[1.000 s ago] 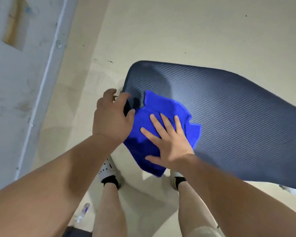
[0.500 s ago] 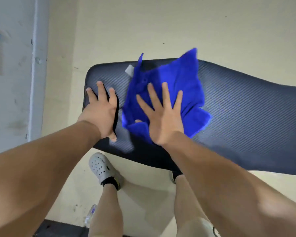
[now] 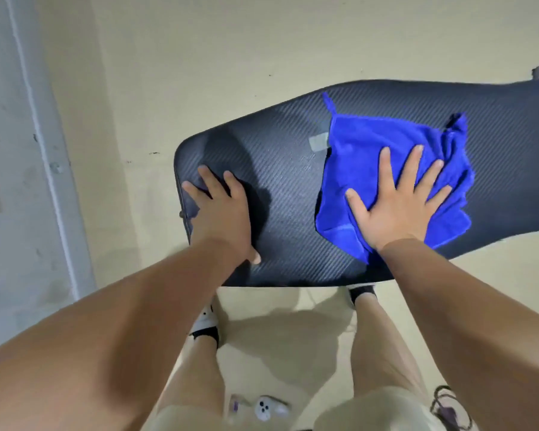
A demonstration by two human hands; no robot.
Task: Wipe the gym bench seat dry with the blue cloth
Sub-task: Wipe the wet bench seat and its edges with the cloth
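Note:
The gym bench seat (image 3: 287, 181) is a long dark pad with a ribbed texture, running from centre left to the right edge. The blue cloth (image 3: 371, 144) lies spread and rumpled on its right half. My right hand (image 3: 395, 203) presses flat on the cloth with fingers spread, not pinching it. My left hand (image 3: 221, 213) rests palm down on the bare pad near its left end, fingers apart, holding nothing. A small grey patch (image 3: 318, 142) shows on the pad just left of the cloth.
A pale wall with a vertical strip (image 3: 44, 150) stands on the left. Beige floor surrounds the bench. My legs and white shoes (image 3: 206, 325) are below the pad's near edge. A small white object (image 3: 266, 407) and a dark cord (image 3: 448, 409) lie on the floor.
My right hand has slid the cloth from the seat's left end toward the right. My left hand let go of the pad's edge and now lies flat on it.

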